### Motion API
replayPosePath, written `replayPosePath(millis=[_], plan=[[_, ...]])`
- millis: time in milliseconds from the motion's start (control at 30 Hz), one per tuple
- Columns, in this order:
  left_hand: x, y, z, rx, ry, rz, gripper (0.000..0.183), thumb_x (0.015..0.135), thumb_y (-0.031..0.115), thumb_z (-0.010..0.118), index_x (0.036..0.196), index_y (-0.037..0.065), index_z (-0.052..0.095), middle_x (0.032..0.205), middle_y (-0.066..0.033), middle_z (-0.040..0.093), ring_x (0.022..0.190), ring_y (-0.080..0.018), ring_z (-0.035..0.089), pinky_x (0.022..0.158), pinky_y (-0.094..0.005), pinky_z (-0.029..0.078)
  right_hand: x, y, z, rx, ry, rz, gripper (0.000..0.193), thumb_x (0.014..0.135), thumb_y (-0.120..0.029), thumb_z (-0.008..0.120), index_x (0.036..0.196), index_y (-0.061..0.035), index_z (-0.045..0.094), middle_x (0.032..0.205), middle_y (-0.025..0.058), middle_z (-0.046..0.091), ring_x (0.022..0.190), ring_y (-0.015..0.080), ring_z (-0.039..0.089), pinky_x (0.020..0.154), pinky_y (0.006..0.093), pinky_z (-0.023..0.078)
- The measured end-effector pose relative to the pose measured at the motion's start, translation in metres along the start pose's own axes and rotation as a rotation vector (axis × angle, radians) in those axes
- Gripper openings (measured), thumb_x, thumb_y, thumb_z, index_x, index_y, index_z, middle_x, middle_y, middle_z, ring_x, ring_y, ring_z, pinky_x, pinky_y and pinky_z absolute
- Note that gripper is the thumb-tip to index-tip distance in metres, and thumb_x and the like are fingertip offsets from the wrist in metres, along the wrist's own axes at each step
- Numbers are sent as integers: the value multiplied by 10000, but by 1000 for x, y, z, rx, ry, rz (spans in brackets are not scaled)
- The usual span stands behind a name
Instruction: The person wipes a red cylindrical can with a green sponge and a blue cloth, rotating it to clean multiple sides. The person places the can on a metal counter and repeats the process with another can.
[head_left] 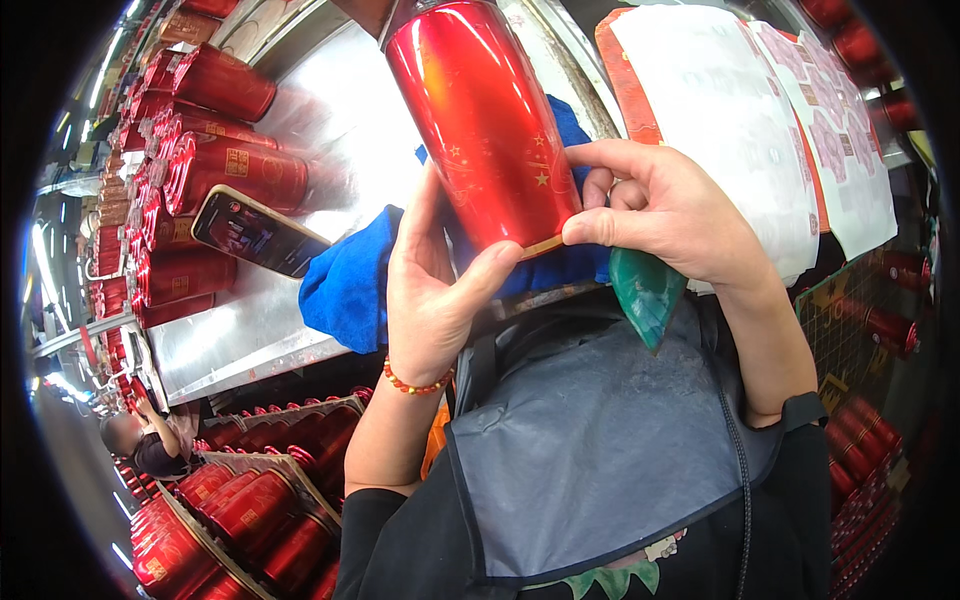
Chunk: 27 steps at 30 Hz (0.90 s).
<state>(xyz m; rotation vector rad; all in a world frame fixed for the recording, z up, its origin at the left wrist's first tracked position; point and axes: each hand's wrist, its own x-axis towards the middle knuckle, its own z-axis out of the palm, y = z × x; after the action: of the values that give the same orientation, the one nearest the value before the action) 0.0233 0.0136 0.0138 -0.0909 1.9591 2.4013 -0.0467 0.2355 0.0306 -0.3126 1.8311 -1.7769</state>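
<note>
A shiny red metal cylinder (485, 120) with small gold stars and fine line patterns lies tilted before me, its near end toward my body. My left hand (440, 260) cups the near left side, thumb along the lower edge. On the other side, my right hand (670, 205) has its index finger and thumb against the cylinder near its gold-coloured rim, the other fingers curled in. A green, pointed, glossy scraper-like piece (648, 295) sticks out below the right palm; its held part is hidden. Blue cloth (350, 280) lies beneath and beside the cylinder.
Left on the metal table (245, 350) are a phone (258, 232) and rows of red cylinders (235, 170). White sheets (715, 120) and a pink-printed sheet (830, 140) lie at right. Crates of red cylinders (250, 505) stand lower left; another person (160, 445) is beyond.
</note>
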Motion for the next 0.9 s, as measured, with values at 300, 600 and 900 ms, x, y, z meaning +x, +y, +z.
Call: replayPosePath(millis=[300, 600, 900], plan=[[-2, -5, -7, -89, -10, -15, 891, 867, -15, 772, 1605, -15, 272, 1576, -136, 418, 1469, -236, 392, 1218, -402, 318, 1, -1, -3, -34, -9, 18, 552, 843, -170, 858, 1298, 63, 651, 771, -31, 602, 596, -2, 491, 527, 181, 394], [-3, -5, 3, -71, -23, 21, 922, 886, -33, 752, 1627, 9, 206, 1558, -138, 427, 1422, -234, 451, 1174, -403, 398, 1, 0, -2, -34, -8, 17, 557, 845, -171, 857, 1306, 60, 647, 774, -27, 606, 591, -5, 490, 522, 178, 391], [-7, -27, -11, 251, 26, 220, 900, 863, 65, 795, 1603, -10, 288, 1575, -147, 420, 1432, -266, 442, 1158, -390, 393, 6, -12, -14, -169, -42, 45, 528, 891, -147, 806, 1338, 66, 620, 874, -3, 649, 732, 30, 587, 665, 185, 472]])
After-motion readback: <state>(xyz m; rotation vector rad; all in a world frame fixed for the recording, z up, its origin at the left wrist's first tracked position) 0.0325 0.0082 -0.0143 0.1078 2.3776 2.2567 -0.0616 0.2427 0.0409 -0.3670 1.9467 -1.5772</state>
